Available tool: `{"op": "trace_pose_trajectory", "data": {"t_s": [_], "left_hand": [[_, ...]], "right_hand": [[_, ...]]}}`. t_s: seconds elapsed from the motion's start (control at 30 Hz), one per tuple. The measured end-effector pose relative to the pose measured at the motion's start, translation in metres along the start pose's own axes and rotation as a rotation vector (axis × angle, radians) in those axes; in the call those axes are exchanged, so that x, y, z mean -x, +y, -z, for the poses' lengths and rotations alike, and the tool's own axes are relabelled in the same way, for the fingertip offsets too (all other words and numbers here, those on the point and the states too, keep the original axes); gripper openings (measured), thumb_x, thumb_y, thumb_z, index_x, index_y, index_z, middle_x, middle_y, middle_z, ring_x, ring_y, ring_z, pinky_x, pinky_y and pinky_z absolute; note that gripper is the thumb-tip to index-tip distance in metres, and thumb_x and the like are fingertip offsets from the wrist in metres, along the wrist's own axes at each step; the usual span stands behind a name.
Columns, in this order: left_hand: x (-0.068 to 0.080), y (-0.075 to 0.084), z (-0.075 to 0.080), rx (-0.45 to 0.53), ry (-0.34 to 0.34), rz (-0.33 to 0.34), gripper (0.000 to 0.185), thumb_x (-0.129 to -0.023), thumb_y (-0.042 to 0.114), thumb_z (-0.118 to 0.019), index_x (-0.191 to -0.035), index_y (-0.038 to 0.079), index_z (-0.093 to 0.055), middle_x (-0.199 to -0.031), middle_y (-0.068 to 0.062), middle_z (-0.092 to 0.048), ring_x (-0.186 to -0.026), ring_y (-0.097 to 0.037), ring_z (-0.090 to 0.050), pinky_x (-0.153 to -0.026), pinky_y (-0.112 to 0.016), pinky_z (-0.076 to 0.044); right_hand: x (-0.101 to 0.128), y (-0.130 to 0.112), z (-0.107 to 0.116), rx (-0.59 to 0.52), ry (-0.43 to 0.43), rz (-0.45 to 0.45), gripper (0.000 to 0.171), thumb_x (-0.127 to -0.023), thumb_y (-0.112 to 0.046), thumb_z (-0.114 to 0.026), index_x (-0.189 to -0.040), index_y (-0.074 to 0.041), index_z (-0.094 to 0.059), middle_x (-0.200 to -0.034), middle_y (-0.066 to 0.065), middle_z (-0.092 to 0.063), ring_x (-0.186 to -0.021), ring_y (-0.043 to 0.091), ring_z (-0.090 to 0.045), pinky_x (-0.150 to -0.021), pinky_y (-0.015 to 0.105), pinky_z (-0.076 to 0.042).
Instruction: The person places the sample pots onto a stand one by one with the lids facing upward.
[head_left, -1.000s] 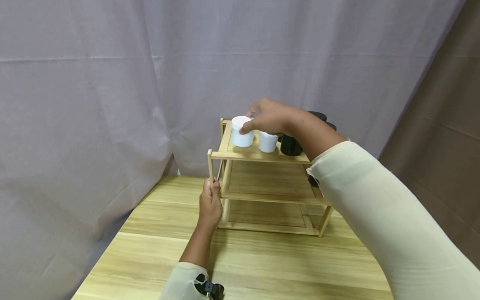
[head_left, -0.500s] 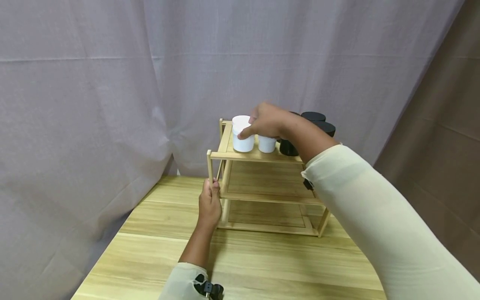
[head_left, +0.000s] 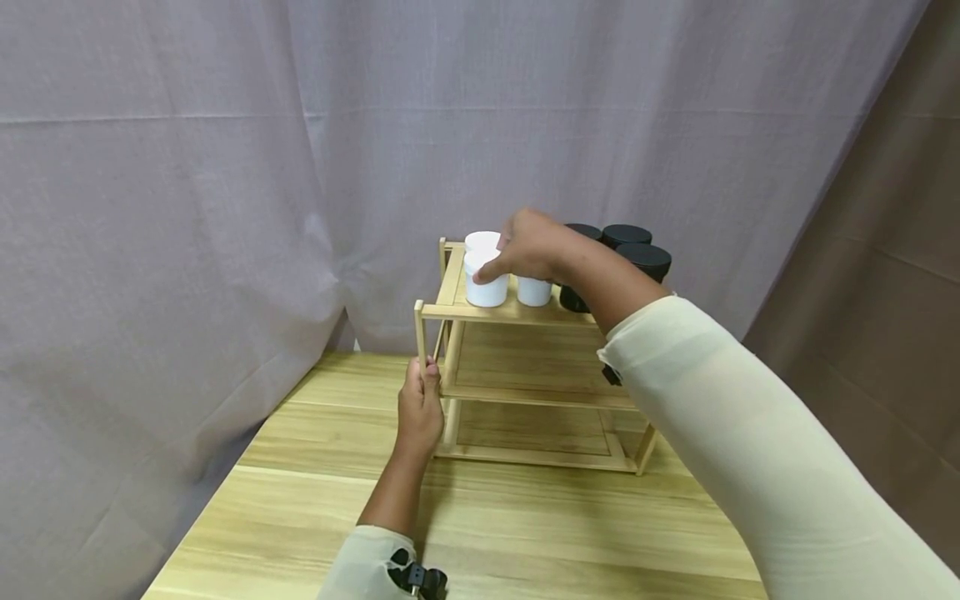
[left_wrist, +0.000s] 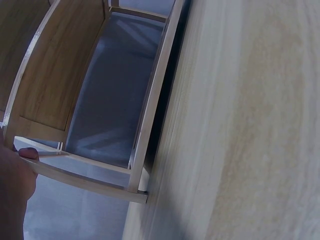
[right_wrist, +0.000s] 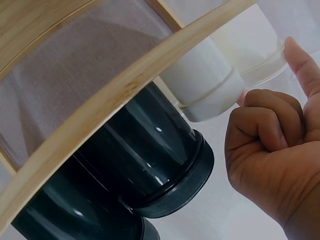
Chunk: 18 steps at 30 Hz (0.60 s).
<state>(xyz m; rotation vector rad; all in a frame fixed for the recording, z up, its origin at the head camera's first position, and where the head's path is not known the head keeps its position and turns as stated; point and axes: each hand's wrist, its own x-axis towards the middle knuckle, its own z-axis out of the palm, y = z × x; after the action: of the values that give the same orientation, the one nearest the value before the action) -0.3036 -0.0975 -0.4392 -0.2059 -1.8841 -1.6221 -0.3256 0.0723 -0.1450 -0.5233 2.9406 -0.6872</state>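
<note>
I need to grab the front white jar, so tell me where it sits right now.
In the head view the front white jar stands at the left end of the rack's top shelf, beside another white jar, with the right hand touching it.
</note>
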Motion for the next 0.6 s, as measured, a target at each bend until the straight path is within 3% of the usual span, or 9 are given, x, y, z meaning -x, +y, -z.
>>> {"op": "trace_pose_trajectory", "data": {"t_s": [0.2, 0.37, 0.6], "left_hand": [[0.0, -0.003, 0.003, -0.003, -0.014, -0.005, 0.027, -0.119, 0.018, -0.043, -0.114, -0.006, -0.053, -0.076, 0.001, -0.041, -0.064, -0.01, -0.037, -0.06, -0.022, -0.032], [0.0, -0.003, 0.005, 0.001, -0.023, -0.015, 0.028, -0.119, 0.017, -0.042, -0.116, -0.009, -0.052, -0.076, 0.002, -0.042, -0.065, -0.01, -0.037, -0.061, -0.022, -0.033], [-0.001, -0.005, 0.004, -0.003, -0.008, -0.026, 0.027, -0.118, 0.019, -0.044, -0.116, -0.006, -0.053, -0.076, 0.002, -0.042, -0.065, -0.009, -0.038, -0.061, -0.023, -0.034]], "right_hand": [[-0.001, -0.003, -0.001, 0.003, 0.025, 0.015, 0.055, -0.089, -0.037, -0.09, -0.118, 0.002, -0.064, -0.118, 0.013, -0.061, -0.104, 0.027, -0.057, -0.091, 0.04, -0.053], [0.001, -0.007, 0.002, 0.047, 0.028, -0.016, 0.066, -0.089, -0.042, -0.091, -0.125, 0.004, -0.061, -0.122, 0.014, -0.059, -0.107, 0.027, -0.057, -0.095, 0.042, -0.054], [0.005, -0.004, 0.011, 0.067, 0.037, -0.031, 0.067, -0.087, -0.045, -0.092, -0.121, 0.004, -0.06, -0.119, 0.013, -0.058, -0.107, 0.028, -0.057, -0.096, 0.043, -0.054]]}}
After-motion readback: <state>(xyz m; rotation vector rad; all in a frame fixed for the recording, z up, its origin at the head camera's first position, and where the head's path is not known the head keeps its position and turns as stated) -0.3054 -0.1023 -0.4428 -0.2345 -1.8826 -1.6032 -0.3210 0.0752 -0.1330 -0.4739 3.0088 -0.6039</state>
